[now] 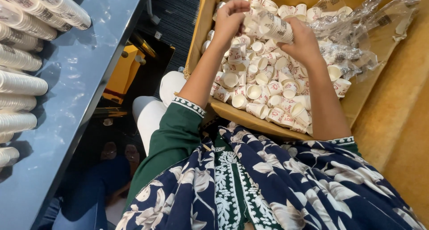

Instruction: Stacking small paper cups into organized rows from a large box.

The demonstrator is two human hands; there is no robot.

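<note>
Stack (273, 27) of nested paper cups sits over the box (196, 42), gripped sideways in the right hand (304, 42), fingers closed round it. Left hand (230, 18) pinches at the stack's near end, fingertips shut on a cup rim, tho which cup is hard to tell. Loose cups (259, 85) fill the box below; empty plastic sleeves (357, 29) lie to the right. Finished stacks (27, 15) rest on the blue counter (85, 78), well apart.

Risk, imo: a crooked cup could jam or crush, or the stack could buckle and spill. Box far end is cut off; its bottom is hidden.
</note>
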